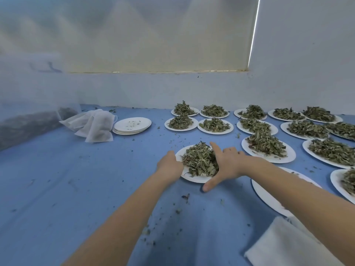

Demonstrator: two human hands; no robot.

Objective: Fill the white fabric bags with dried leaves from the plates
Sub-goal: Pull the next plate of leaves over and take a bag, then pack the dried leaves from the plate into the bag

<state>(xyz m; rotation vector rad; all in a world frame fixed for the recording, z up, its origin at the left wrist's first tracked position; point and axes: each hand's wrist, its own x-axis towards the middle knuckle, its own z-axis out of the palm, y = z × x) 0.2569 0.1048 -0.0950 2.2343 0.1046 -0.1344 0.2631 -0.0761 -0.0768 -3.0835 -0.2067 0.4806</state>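
Note:
A white plate (192, 178) heaped with dried leaves (199, 160) lies on the blue cloth in front of me. My left hand (170, 164) is at the plate's left rim with its fingers curled over the edge; the fingertips are hidden. My right hand (224, 166) rests against the right side of the heap, index finger straight, thumb spread down past the plate's near rim. A pile of white fabric bags (92, 125) lies at the far left. Another white fabric piece (284, 244) sits at the bottom right.
A stack of empty plates (132, 124) stands next to the bag pile. Several plates of leaves (267, 144) fill the back and right. An empty plate (269, 196) lies under my right forearm. Leaf crumbs dot the blue cloth (76, 189). A white wall (134, 89) bounds the far edge.

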